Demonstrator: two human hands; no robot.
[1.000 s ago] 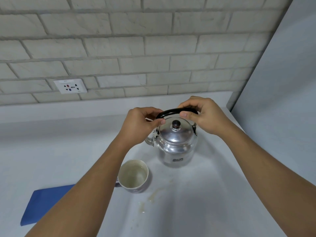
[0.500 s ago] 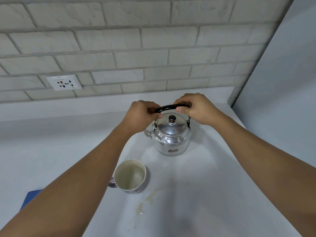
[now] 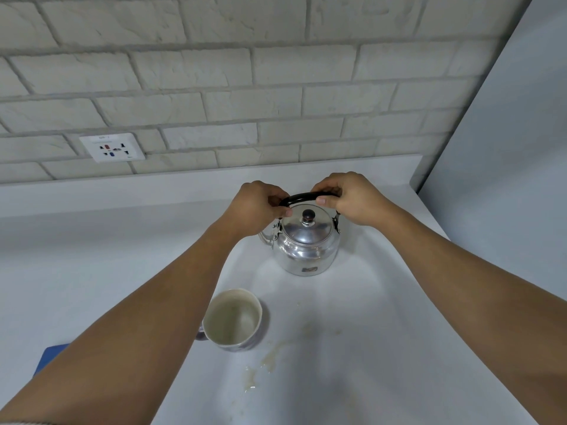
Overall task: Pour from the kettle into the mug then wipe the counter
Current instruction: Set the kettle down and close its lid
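A shiny metal kettle [image 3: 306, 250] with a black handle and a dark lid knob stands upright on the pale counter [image 3: 352, 348], its spout pointing left. My left hand [image 3: 257, 207] grips the left end of the handle and my right hand [image 3: 349, 199] grips the right end. A cream-coloured mug [image 3: 233, 320] stands in front of the kettle, to its left, and looks empty inside. A blue cloth [image 3: 50, 354] lies at the left, mostly hidden by my left forearm.
Small yellowish spills [image 3: 270, 360] mark the counter just right of the mug. A wall socket [image 3: 112, 147] sits in the white brick wall behind. A plain grey wall [image 3: 506, 179] closes off the counter on the right.
The kettle with both hands on its handle now sits farther back from the mug than a second ago. The view has tilted, so less of the blue cloth shows.
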